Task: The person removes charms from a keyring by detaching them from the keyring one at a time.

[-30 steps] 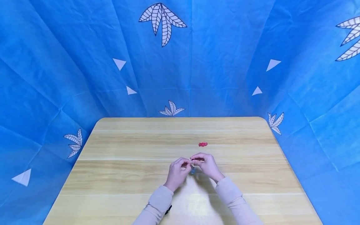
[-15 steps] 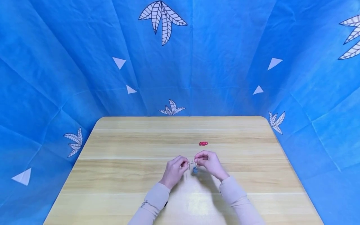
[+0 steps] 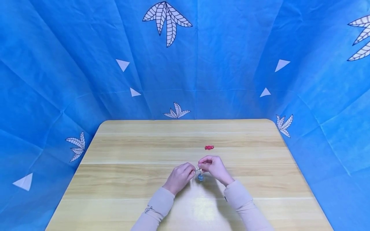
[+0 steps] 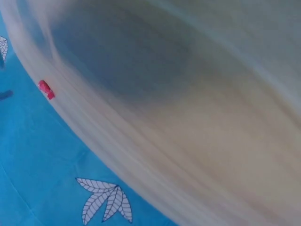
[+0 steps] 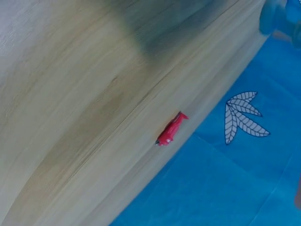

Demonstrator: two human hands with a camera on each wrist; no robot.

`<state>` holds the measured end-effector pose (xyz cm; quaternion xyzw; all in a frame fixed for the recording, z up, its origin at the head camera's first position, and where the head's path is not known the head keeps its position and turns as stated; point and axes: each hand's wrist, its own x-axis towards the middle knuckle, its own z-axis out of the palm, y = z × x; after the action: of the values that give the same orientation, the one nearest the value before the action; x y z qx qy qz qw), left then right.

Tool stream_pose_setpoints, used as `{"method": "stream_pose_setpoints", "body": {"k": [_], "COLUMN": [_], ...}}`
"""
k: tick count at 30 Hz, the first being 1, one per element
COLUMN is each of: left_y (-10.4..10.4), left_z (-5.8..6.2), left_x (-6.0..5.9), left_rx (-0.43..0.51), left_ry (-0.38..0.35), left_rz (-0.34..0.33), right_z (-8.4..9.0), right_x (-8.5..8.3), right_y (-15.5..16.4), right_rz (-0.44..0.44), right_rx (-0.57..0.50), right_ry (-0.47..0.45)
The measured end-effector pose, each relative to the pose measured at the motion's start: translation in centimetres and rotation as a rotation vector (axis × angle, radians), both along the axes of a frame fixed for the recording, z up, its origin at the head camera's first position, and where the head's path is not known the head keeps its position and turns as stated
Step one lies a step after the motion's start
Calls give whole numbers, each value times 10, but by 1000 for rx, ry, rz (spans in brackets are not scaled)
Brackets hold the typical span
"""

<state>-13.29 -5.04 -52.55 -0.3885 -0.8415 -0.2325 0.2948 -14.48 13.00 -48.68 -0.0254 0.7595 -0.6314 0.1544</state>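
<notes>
Over the middle of the wooden table [image 3: 121,179] both hands meet. My left hand [image 3: 180,176] and my right hand [image 3: 214,167] each pinch one end of a small pale metal piece [image 3: 198,168]. A little blue charm [image 3: 200,176] hangs below that piece, close to the tabletop. A small red fish-shaped trinket [image 3: 209,147] lies on the table just beyond my right hand; it shows as the red trinket [image 5: 170,129] in the right wrist view and as the red trinket [image 4: 46,89] in the blurred left wrist view. Neither hand shows in the wrist views.
Blue cloth with white leaf and triangle prints [image 3: 185,64] hangs behind the table and along both sides. Light beige sleeves [image 3: 159,208] cover both forearms.
The hands drew slightly apart and then settled a little lower; the blue charm now hangs between them. The red trinket has not moved.
</notes>
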Motion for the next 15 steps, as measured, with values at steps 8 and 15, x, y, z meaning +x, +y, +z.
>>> {"method": "stream_pose_setpoints", "body": {"k": [8,15], "left_y": [-5,-7], "left_z": [8,14], "left_x": [-4,-8], "left_rx": [-219,-316], "left_ry": [171,228], "left_rz": [-30,-58], "right_z": [7,9], "right_x": [-1,-1], "right_y": [-6,-5], "right_rz": [-67,-95], "right_rx": [-40,-112], "right_ry": [-73,-141]}}
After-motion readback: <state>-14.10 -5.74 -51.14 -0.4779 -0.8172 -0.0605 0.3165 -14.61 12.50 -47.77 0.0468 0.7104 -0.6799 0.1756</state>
